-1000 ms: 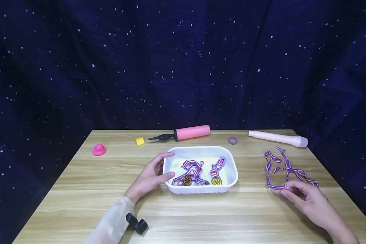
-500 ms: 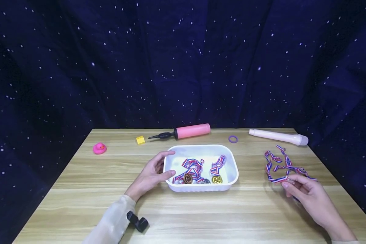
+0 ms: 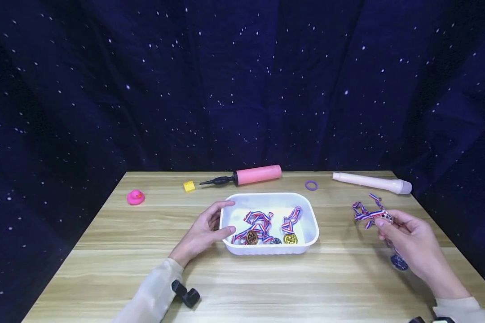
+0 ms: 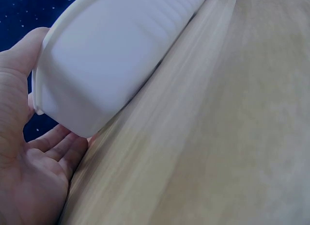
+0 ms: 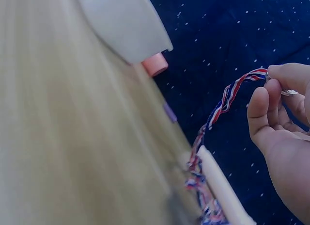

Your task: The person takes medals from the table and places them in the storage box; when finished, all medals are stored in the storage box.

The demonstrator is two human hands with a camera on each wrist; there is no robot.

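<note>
My left hand (image 3: 204,233) grips the left end of a white plastic tub (image 3: 271,251), thumb over the rim; in the left wrist view its other fingers (image 4: 60,145) lie by the tub's outer wall. Medals lie in the tub: a bronze one (image 3: 251,237), a silver one (image 3: 275,241) and a gold one (image 3: 290,238), with striped ribbons. At the right, my right hand (image 3: 412,237) pinches a medal (image 3: 384,217) above the table. Its red, white and blue ribbon (image 5: 227,96) trails away from the fingertips. Another medal (image 3: 399,262) hangs below the hand, its ribbon partly hidden.
Along the back stand a pink duck (image 3: 135,197), a yellow block (image 3: 189,186), a pink hand pump (image 3: 258,175), a purple ring (image 3: 311,185) and a pale pink stick with a clear end (image 3: 372,182). A dark starry curtain (image 3: 242,89) hangs behind the table (image 3: 266,287).
My right hand has risen from the table with the medal, lifting and gathering the ribbons. A second medal now dangles beneath it. My left hand keeps its hold on the tub.
</note>
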